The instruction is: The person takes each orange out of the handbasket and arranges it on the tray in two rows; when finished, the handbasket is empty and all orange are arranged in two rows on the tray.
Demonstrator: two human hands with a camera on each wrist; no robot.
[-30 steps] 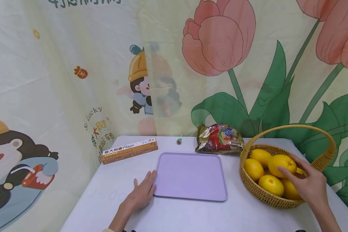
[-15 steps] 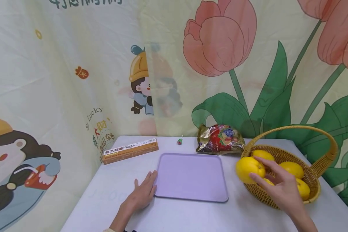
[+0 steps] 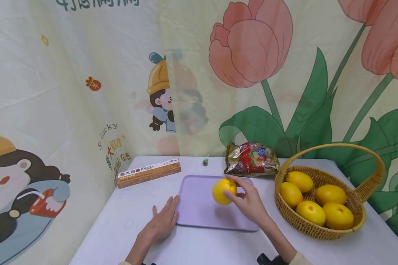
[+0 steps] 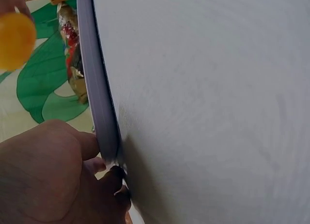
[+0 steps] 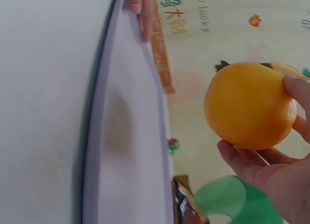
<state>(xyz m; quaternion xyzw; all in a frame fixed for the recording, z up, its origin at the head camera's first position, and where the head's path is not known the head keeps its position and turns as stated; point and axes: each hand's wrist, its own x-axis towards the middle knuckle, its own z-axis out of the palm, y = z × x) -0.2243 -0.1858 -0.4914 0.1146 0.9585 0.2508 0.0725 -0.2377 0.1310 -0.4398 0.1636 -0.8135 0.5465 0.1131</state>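
Note:
My right hand (image 3: 248, 202) holds a yellow-orange orange (image 3: 221, 192) between thumb and fingers, raised over the lilac rectangular tray (image 3: 199, 211). Its shadow falls on the tray floor below, and in the right wrist view the orange (image 5: 249, 105) hangs well apart from the tray. My left hand (image 3: 162, 221) lies flat on the white table, its fairly straight fingers touching the tray's left edge. From the left wrist, that hand (image 4: 63, 171) shows at the end of the tray's side wall (image 4: 99, 79).
To the right stands a wicker basket (image 3: 286, 217) with a tall arched handle and several oranges (image 3: 338, 216) in it. Along the back are a pasta box (image 3: 149, 173), a small red-and-green trinket (image 3: 205, 162) and a shiny gold-and-red bag (image 3: 252, 160). A printed curtain (image 3: 192, 110) hangs behind.
My right hand has lifted one orange from the basket and carried it left, past the basket's rim, to above the tray. The left hand has stayed at the tray's edge.

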